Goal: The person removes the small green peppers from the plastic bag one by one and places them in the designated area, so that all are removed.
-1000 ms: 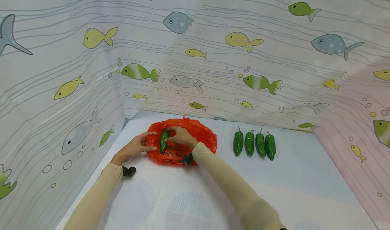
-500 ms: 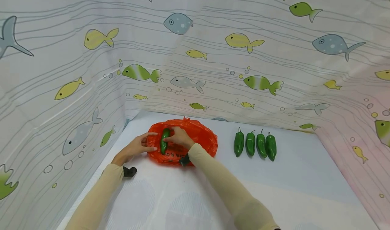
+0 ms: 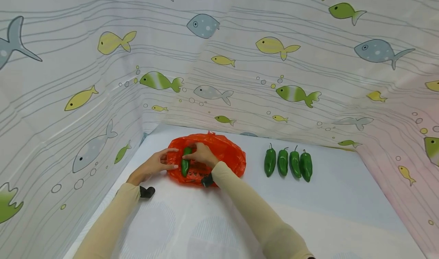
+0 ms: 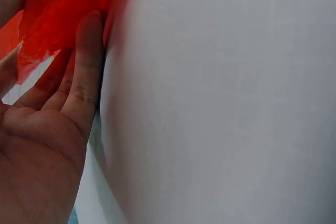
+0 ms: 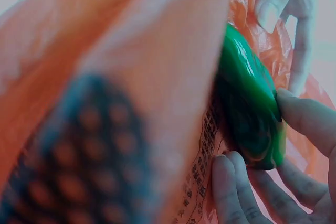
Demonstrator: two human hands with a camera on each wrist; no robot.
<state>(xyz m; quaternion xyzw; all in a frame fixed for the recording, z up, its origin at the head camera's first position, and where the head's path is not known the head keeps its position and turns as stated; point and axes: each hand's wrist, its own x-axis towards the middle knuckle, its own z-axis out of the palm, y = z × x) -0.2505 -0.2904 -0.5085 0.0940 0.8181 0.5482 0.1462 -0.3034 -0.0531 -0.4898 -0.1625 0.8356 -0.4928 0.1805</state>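
In the head view, a crinkled red plastic bag (image 3: 233, 156) with dark printing lies at the back left of the white table, its mouth facing me. My left hand (image 3: 154, 165) holds the bag's left edge, thumb and fingers spread around the film; the left wrist view shows the film passing between the fingers (image 4: 86, 72). Inside the mouth, my right hand (image 3: 204, 154) grips a glossy green pepper (image 3: 185, 166), which stands nearly lengthwise at the bag's left side. From the right wrist, the pepper (image 5: 249, 98) shows between thumb and fingers, partly hidden by the bag.
Several more green peppers (image 3: 282, 162) lie in a row to the right of the bag, stems pointing away. Fish-printed curtains (image 3: 240, 72) hang around the back and both sides of the table. A black wrist camera (image 3: 147, 192) sits under the left wrist.
The right hand has shifted its hold on the pepper slightly, and the pepper has moved a little toward me within the bag. The left hand keeps its place at the bag's edge.
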